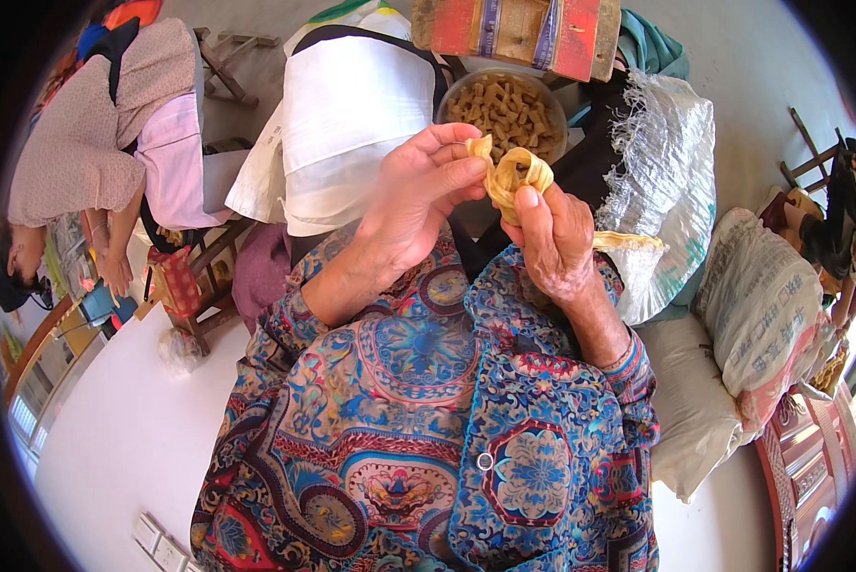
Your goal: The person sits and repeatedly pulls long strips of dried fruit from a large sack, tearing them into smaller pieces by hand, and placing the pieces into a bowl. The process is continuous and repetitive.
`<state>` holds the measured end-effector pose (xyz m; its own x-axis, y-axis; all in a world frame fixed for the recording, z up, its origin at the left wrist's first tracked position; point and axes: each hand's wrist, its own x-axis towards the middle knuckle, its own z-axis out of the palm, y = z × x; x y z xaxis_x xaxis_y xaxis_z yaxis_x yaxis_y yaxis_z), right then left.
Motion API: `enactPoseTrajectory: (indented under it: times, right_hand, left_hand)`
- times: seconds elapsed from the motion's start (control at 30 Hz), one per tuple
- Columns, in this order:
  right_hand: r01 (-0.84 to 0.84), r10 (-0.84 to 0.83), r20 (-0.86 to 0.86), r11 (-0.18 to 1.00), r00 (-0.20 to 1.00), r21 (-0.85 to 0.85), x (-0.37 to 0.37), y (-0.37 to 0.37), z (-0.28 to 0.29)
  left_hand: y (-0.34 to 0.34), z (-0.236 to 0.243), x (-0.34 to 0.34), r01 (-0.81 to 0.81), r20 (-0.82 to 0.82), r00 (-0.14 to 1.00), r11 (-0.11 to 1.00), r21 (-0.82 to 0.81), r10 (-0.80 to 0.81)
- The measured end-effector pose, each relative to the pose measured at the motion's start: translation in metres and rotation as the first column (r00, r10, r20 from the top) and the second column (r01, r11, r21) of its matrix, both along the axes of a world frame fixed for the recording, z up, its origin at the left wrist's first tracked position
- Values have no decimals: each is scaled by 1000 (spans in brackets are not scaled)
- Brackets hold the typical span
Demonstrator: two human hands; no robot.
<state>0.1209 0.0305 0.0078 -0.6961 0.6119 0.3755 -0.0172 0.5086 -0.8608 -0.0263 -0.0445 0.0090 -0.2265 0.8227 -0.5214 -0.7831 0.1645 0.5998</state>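
Note:
A pale yellow, pliable strip [523,170], which looks like tofu skin, is curled into a loop in front of my lap. My left hand [414,191] pinches one end between thumb and fingers. Around the lower part of the loop close the thumb and fingers of my right hand [557,238]. Past the right hand, a yellow strip end [630,240] rests over the white woven plastic sheet on my right thigh; whether it joins the loop is hidden. Just beyond both hands sits a round basin [563,107] full of short tan knotted pieces [504,107].
A worn red wooden stool [571,43] stands behind the basin. White cloth [352,105] covers my left thigh, and the woven plastic sheet [681,162] covers the right. Stuffed sacks [762,296] lie at the right. Another person [85,157] bends over at the far left.

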Motion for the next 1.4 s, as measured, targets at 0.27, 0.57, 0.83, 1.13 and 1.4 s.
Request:
enactPoseTrajectory:
  times: [0.27,0.57,0.83,1.13,1.4]
  right_hand:
    - [4,-5,20,999,1000,41,1,-2,-4]
    - [36,-38,27,997,999,63,2,-4,-3]
    - [47,-72,52,927,996,372,4,-9,-6]
    - [94,-102,104,993,989,76,7,-9,9]
    - [-30,32,-28,997,999,73,12,3,21]
  left_hand:
    - [0,6,4,86,-206,975,996,-16,-87]
    - [4,25,12,143,-515,851,989,45,-99]
    - [5,23,8,90,-284,957,990,108,-56]
    - [-1,23,5,137,10,990,964,227,-143]
    - [3,28,11,65,-87,995,979,193,-49]
